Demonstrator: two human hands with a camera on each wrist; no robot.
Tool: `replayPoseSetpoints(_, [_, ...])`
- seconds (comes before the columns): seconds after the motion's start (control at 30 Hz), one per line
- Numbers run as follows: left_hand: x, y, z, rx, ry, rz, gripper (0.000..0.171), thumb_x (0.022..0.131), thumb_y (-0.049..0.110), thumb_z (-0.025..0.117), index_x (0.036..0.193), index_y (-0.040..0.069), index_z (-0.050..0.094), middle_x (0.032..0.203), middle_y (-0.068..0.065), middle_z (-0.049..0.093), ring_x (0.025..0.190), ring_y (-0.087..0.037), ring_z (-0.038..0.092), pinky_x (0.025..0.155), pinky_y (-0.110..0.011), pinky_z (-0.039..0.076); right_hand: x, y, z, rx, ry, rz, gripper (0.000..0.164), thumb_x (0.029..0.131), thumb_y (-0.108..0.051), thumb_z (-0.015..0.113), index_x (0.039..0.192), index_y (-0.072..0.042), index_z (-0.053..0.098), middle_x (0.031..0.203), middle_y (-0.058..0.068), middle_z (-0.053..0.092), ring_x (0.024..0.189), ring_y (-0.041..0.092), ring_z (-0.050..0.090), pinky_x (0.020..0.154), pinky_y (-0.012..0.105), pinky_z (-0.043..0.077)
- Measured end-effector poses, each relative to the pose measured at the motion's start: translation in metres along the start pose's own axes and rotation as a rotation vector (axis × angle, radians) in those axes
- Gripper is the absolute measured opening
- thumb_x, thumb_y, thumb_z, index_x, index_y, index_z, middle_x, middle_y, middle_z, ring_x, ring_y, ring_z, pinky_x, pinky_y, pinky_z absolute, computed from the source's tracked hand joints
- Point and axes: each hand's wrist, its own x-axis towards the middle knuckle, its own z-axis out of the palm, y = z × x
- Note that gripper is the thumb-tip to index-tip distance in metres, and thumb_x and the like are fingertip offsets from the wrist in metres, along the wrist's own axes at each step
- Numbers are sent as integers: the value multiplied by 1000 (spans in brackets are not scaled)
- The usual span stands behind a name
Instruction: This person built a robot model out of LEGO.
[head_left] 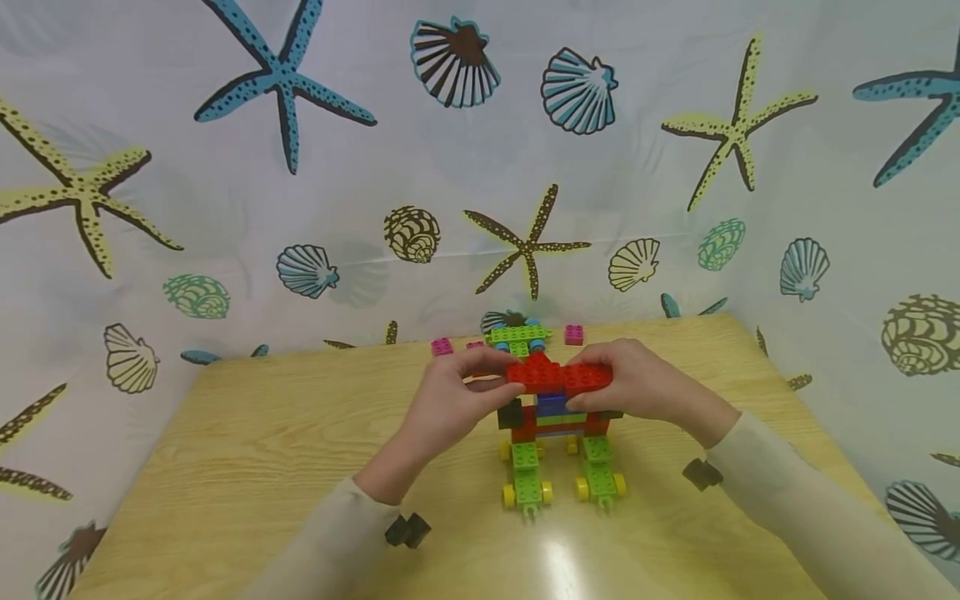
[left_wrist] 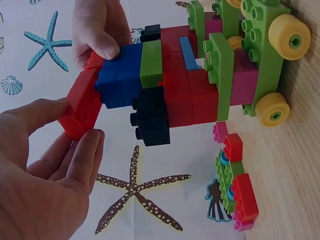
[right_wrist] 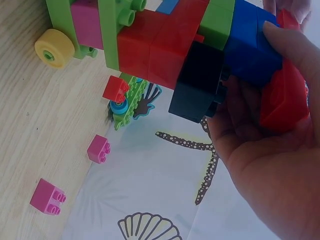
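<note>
Standing on the table is a toy brick build on two green wheeled bases [head_left: 527, 483], with red bricks [left_wrist: 190, 95], a green brick [left_wrist: 151, 62] and blue bricks [left_wrist: 120, 75] stacked above. Black bricks [left_wrist: 152, 115] stick out at its sides. My left hand [head_left: 461, 396] pinches a red brick [left_wrist: 82, 105] between thumb and fingers, right at the studs of the blue bricks. On the other side my right hand [head_left: 637, 383] grips the top of the build, thumb and fingers around the blue bricks, with another red brick [right_wrist: 285, 95] inside the grasp.
Behind the build, near the table's [head_left: 300, 433] back edge, lies a green wheeled base [head_left: 519, 334] with blue wheels and red bricks. Loose pink bricks [head_left: 573, 335] lie around it. A shell-and-starfish printed cloth [head_left: 450, 167] hangs behind the table.
</note>
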Motion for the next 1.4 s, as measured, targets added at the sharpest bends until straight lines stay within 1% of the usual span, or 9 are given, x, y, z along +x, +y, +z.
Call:
replayPoseSetpoints(0.2, [-2,0,1,8,-6,13,30,98,7,86,127,7,82,133,-14,76,121,-37,82,96,-43,69,0,-2,0,-6,3,-8,42,96,-37,90,129,-13,80,117,3,81,105,24,67,89,34,58])
replayPoseSetpoints(0.37, [-3,1,-1,19,-32,19,30,98,5,86,128,6,82,135,-15,75,119,-37,83,95,-42,69,0,-3,0,-15,-2,-2,43,96,-37,90,130,-13,80,118,4,81,106,24,67,89,34,59])
replayPoseSetpoints(0.6, [-3,3,-2,133,-51,65,31,97,9,88,128,6,84,131,-14,78,113,-33,85,91,-40,71,0,-4,-1,-21,-15,11,44,95,-38,90,130,-13,79,119,4,81,106,24,68,88,33,60])
replayPoseSetpoints(0.7, [-2,4,-3,155,-56,72,31,97,10,89,127,6,84,131,-14,79,112,-32,85,90,-39,71,1,-3,-1,-38,-14,-2,45,95,-38,90,131,-13,79,118,4,81,105,24,67,87,34,59])
replayPoseSetpoints(0.83, [-1,4,-3,152,-62,71,31,96,9,89,127,5,84,130,-14,79,111,-31,85,89,-38,71,1,-2,-3,-39,2,-19,51,95,-41,90,139,-18,77,129,4,79,111,25,66,94,40,59])
replayPoseSetpoints(0.97, [-1,5,-4,145,-72,77,31,96,8,88,127,4,83,130,-15,79,111,-31,85,89,-38,71,1,-2,-5,13,30,-47,52,98,-42,88,143,-20,75,141,5,77,120,26,67,104,48,61])
replayPoseSetpoints(1.03, [-1,5,-4,145,-72,82,31,96,8,88,127,4,83,129,-15,79,111,-31,85,89,-38,71,1,-3,-5,38,42,-66,46,99,-40,87,139,-19,77,137,4,78,118,26,67,103,47,61])
replayPoseSetpoints(1.2, [-1,6,-4,153,-77,90,31,96,7,88,127,3,83,128,-14,79,110,-31,85,88,-37,71,0,-6,-3,61,58,-97,33,99,-32,87,128,-19,80,121,2,79,105,24,66,92,38,58])
replayPoseSetpoints(1.4, [-2,6,-3,166,-78,86,32,96,7,88,128,2,83,128,-15,79,110,-31,85,89,-37,71,0,-7,1,40,78,-108,30,98,-30,88,125,-19,80,115,3,79,100,23,65,86,36,57])
